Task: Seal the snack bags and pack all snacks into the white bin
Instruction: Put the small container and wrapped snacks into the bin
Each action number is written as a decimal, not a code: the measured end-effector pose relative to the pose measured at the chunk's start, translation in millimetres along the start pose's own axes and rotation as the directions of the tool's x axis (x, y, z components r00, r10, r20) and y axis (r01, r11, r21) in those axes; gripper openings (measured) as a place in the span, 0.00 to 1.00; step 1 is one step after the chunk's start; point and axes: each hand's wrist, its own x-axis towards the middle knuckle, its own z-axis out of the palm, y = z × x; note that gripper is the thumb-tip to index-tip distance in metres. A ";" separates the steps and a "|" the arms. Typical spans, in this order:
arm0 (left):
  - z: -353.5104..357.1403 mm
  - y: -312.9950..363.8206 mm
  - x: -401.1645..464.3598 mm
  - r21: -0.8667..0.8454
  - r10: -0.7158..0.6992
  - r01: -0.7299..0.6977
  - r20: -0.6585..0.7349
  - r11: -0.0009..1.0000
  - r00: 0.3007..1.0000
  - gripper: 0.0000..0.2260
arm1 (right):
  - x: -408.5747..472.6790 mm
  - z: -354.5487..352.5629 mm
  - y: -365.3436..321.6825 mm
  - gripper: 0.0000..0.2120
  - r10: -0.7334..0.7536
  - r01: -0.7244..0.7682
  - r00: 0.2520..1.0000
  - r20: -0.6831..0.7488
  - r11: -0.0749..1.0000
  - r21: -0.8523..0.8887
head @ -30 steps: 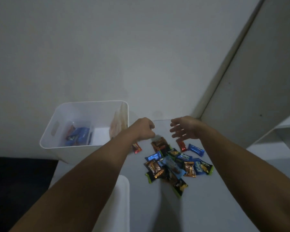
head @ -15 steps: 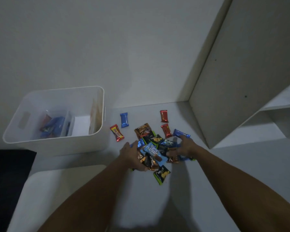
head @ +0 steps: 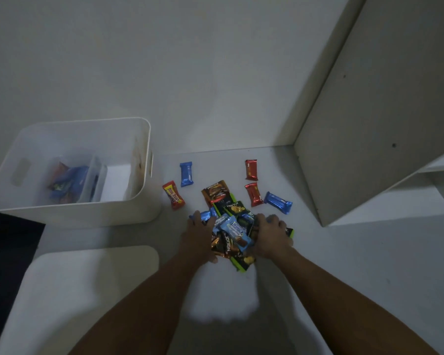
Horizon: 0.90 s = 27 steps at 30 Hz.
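Some snacks are noted in the bin point(head: 139, 160); a pile point(head: 232, 229) is clasped between both hands point(head: 199, 237) point(head: 272, 235), six strays unpacked.

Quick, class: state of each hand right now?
Left hand: grips the snack pile from its left.
Right hand: grips the same pile's right side.

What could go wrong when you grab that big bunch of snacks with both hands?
The left hand and right hand squeeze a loose pile of snacks; some could slip out on the way to the white bin. Stray ones, like the blue bar and red bar, lie outside the scoop and might get forgotten.
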 end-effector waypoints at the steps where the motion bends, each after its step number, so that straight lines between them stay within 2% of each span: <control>1: 0.9 -1.4 0.4 -0.029 0.011 -0.012 -0.010 1.000 1.000 0.51 | 0.8 -1.4 -1.6 0.48 0.005 -0.005 1.000 -0.008 1.000 -0.014; 7: 4.2 -6.9 3.2 -0.090 0.059 -0.066 -0.070 0.994 0.996 0.41 | 4.6 1.6 -1.1 0.31 -0.013 0.007 0.995 -0.098 0.998 -0.058; 10: 6.9 -7.1 2.2 -0.109 0.076 -0.084 -0.077 0.991 0.994 0.36 | 2.5 6.7 1.0 0.26 -0.041 0.032 0.991 -0.125 0.997 -0.071; 15: 8.4 -9.4 1.4 -0.146 0.078 -0.098 -0.134 0.984 0.988 0.28 | 6.0 1.6 9.7 0.10 -0.037 0.047 0.985 -0.170 0.997 0.057; 20: 9.1 -12.4 -3.6 -0.239 0.093 -0.146 -0.218 0.960 0.971 0.21 | 6.8 -10.3 19.4 0.08 0.013 0.012 0.986 -0.163 0.988 0.153; 27: -8.8 -27.8 -10.0 -0.248 0.130 -0.211 -0.308 0.945 0.942 0.16 | 6.1 -44.1 14.2 0.05 0.003 0.026 0.982 -0.187 0.988 0.154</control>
